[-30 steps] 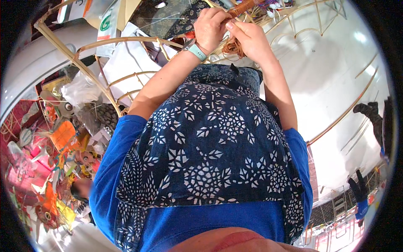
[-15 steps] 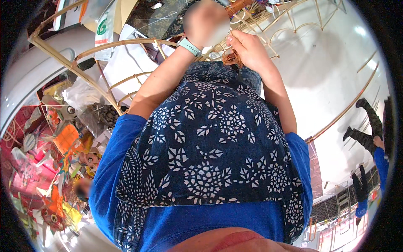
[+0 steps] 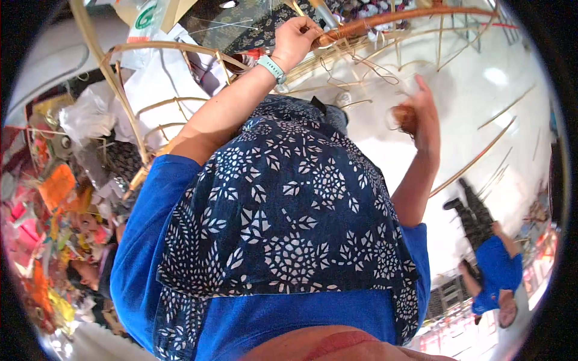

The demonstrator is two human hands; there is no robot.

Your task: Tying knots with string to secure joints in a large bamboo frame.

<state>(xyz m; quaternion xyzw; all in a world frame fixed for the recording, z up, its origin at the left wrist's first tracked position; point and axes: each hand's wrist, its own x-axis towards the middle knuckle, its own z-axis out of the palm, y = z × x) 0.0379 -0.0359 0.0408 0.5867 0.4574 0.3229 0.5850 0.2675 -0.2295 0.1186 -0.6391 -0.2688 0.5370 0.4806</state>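
Note:
At the top centre, my left hand [image 3: 294, 43], with a pale green watch [image 3: 272, 68] on its wrist, is closed around the end of a long pole wrapped in reddish-brown cord [image 3: 385, 24]. The pole reaches away to the upper right. Thin bent bamboo strips [image 3: 361, 60] hang below it. Apart from the pole, on the right, is my right hand [image 3: 426, 117], smeared by motion, with one finger stretched up. A small bundle of brown cord [image 3: 404, 118] is held against its palm. Whether a strand runs from it to the pole I cannot tell.
A curved bamboo frame [image 3: 162, 46] stands at the left. Beyond it lies a heap of colourful paper and plastic pieces [image 3: 57, 186]. Loose bamboo strips [image 3: 481, 153] rest on the white floor [image 3: 469, 108]. A person in blue [image 3: 497, 265] is at the lower right.
My right hand has swung right and down, away from my left hand, taking the brown cord bundle along. More of the wrapped pole now shows. The person at the right appears closer.

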